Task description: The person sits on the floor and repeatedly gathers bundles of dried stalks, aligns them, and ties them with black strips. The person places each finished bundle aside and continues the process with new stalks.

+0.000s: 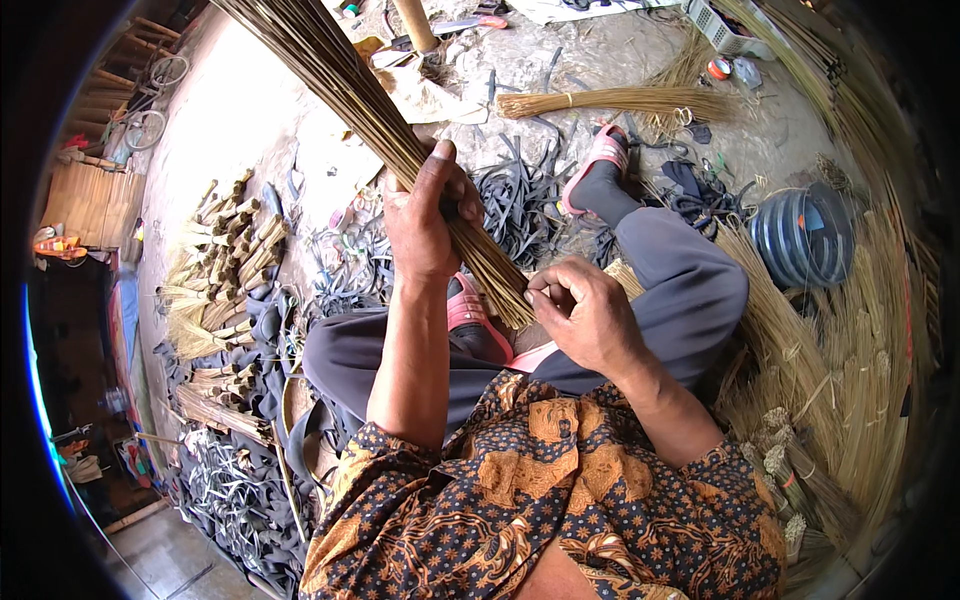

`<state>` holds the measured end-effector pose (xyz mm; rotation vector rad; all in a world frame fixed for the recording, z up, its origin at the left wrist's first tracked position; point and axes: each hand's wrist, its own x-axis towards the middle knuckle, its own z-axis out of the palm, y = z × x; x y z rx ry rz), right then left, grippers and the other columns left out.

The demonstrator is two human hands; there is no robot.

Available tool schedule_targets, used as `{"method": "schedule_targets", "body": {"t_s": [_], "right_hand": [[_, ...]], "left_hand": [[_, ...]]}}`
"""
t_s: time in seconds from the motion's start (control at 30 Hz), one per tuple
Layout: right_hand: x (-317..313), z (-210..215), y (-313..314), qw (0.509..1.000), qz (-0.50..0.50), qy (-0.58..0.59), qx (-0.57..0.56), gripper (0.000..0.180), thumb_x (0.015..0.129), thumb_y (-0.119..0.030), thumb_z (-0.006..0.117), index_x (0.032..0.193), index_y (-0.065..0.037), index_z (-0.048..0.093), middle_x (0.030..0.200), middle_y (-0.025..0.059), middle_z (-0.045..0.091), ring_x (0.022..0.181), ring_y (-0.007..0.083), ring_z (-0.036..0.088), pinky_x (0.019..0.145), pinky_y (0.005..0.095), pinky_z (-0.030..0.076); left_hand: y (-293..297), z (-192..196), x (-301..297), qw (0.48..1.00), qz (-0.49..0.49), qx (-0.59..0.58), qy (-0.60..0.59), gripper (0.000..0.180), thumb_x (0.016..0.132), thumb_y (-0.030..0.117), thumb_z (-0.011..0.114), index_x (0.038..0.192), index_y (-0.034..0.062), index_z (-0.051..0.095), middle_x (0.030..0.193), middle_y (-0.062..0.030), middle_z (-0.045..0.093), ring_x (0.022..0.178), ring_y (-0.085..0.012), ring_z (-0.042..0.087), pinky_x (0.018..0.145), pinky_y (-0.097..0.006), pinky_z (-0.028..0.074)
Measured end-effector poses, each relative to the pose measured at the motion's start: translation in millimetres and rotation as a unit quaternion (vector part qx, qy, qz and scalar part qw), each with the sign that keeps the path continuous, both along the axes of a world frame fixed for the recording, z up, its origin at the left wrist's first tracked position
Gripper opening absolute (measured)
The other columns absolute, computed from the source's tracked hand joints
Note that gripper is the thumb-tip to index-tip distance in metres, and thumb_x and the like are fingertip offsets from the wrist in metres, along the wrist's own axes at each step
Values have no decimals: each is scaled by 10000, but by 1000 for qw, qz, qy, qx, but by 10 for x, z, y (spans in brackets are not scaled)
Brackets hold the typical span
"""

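Note:
My left hand (428, 215) is wrapped round a long bundle of thin brown sticks (340, 85), thumb laid along its upper side. The bundle slants from the top left down toward my lap, its lower ends between my knees. Close beside those ends is my right hand (592, 318), fingers curled and thumb against the forefinger. Whatever it pinches, perhaps a stick end, is too small to make out. Beyond my hands, a heap of dark rubbery strips (515, 200) covers the floor. Pink sandals (603, 155) are on my feet.
Another tied stick bundle (620, 100) lies ahead. Short tied bundles (225, 250) are piled at left above cut dark scraps (240, 490). Right of me are a ribbed blue container (775, 240) and a big stack of sticks (850, 370). A wooden post (413, 25) stands at the far side.

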<state>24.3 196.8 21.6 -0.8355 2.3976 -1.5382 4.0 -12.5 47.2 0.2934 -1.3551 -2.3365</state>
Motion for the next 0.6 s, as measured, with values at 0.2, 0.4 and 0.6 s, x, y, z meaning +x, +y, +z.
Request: {"method": "schedule_targets", "body": {"t_s": [0.2, 0.4, 0.6], "right_hand": [[28, 13, 7, 999, 4, -30, 11, 88, 886, -57, 759, 910, 5, 702, 835, 112, 663, 715, 237, 656, 637, 360, 511], [73, -66, 7, 999, -27, -26, -9, 114, 914, -73, 751, 956, 29, 721, 869, 123, 720, 766, 200, 690, 704, 335, 546], [127, -187, -24, 986, -58, -153, -44, 174, 953, -114, 742, 997, 53, 721, 845, 90, 730, 724, 105, 657, 666, 283, 536]], "left_hand": [[58, 24, 14, 1000, 2, -9, 1, 176, 1025, 202, 649, 1101, 86, 542, 712, -16, 492, 521, -123, 520, 452, -267, 456], [103, 23, 29, 1000, 2, -7, 0, 188, 1017, 190, 658, 1105, 76, 537, 706, -27, 501, 511, -139, 531, 450, -272, 461], [160, 13, 53, 999, 1, -37, 2, 198, 1011, 171, 659, 1131, 73, 536, 689, -42, 512, 502, -146, 542, 429, -277, 467]]}}
